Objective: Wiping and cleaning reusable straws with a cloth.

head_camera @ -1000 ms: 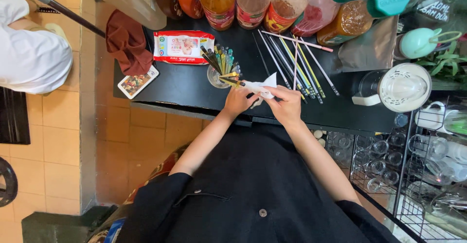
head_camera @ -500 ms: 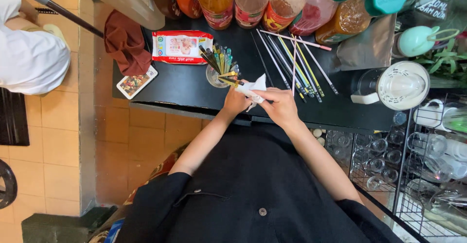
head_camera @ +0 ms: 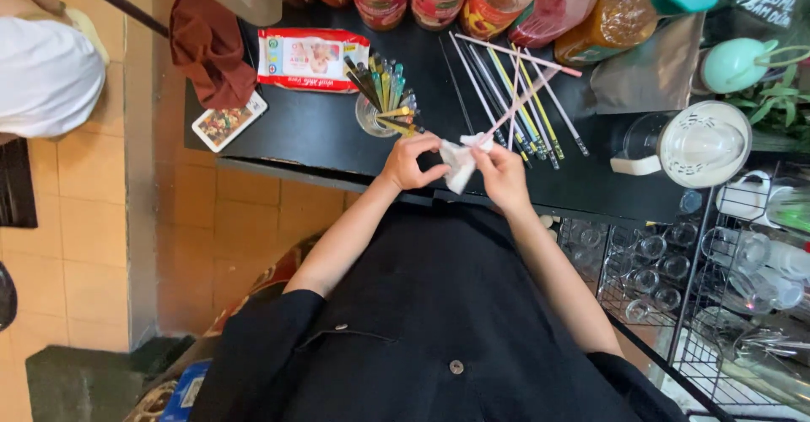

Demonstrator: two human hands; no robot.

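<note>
The left hand (head_camera: 411,162) and the right hand (head_camera: 504,175) are held close together above the front edge of the black worktop (head_camera: 312,131). Both hands are clamped on a white wipe (head_camera: 458,165), which is pinched between them. The right hand also grips the lower end of a pink straw (head_camera: 519,104); the wipe is wrapped around that end. The straw rises at an angle away from the hands, over the worktop.

A row of further straws (head_camera: 515,84), in pink, yellow and dark colours, lies flat on the worktop just behind the hands. A clear cup (head_camera: 375,118) stands to the left of the left hand and holds more straws upright. A red and white pack of wipes (head_camera: 310,57) lies behind the cup. A brown cloth (head_camera: 207,46) hangs over the left corner of the worktop, with a small card (head_camera: 228,121) lying beside it. Bottles (head_camera: 498,0) of coloured liquid stand along the rear edge. A white juicer (head_camera: 696,143) stands at the right end. A wire rack of glasses (head_camera: 666,278) sits below it.
</note>
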